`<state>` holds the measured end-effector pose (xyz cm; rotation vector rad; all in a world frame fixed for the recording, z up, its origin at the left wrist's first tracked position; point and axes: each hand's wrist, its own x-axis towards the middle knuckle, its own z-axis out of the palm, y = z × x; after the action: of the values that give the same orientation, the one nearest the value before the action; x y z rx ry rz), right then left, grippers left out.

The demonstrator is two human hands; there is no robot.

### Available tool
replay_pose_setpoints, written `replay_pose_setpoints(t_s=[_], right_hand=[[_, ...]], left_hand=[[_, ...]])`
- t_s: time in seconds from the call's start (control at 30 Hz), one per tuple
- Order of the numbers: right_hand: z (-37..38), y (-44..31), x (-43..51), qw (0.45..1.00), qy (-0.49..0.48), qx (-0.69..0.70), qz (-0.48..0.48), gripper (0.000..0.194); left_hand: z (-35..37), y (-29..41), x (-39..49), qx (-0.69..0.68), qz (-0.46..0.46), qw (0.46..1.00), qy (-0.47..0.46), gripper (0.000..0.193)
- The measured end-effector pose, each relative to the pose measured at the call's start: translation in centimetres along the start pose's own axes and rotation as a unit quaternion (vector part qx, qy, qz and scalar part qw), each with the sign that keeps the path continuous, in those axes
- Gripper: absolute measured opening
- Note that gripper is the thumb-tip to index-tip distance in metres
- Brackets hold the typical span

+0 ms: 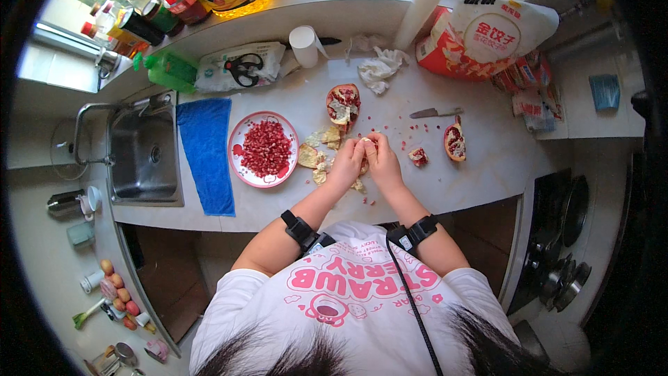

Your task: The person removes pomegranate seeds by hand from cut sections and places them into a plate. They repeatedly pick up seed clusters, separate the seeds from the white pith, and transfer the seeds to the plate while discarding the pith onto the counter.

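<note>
My left hand (346, 162) and my right hand (381, 161) meet over the counter, their fingers closed around a small pomegranate piece (369, 140) that they mostly hide. Pieces of peel and pith (309, 156) lie below and to the left of them. A pink-rimmed plate (235, 167) heaped with red pomegranate seeds (265, 148) stands further left. Just beyond my hands sits a large opened pomegranate portion (343, 106). To the right are a small seeded chunk (418, 156), a pomegranate wedge (455, 143) and a knife (436, 113) lying flat, with loose seeds scattered about.
A blue cloth (207, 156) lies between the plate and the steel sink (143, 167). Along the back are a green bottle (171, 70), black-handled scissors (244, 69), a white paper roll (304, 47), crumpled tissue (381, 69) and a large flour bag (472, 42).
</note>
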<state>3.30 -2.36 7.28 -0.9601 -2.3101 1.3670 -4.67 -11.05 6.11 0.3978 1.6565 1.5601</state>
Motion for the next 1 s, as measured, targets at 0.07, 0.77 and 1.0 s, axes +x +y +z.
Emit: replay_pose_setpoints(t_s=[0.07,0.77,1.0], right_hand=[[-0.3,0.2,-0.1,0.999,0.016,-0.012,-0.032,0.032],[-2.1,2.1,0.7,0.852,-0.037,0.436,0.289,0.035],[-0.6,3.1,0.8,0.917,0.041,0.332,0.216,0.027]], left_hand=[[0.2,0.3,0.0,0.005,-0.006,1.000,-0.016,0.029],[2.0,0.7,0.1,0.043,-0.054,0.997,-0.034,0.028],[2.4,1.1,0.1,-0.022,-0.068,0.997,0.003,0.026]])
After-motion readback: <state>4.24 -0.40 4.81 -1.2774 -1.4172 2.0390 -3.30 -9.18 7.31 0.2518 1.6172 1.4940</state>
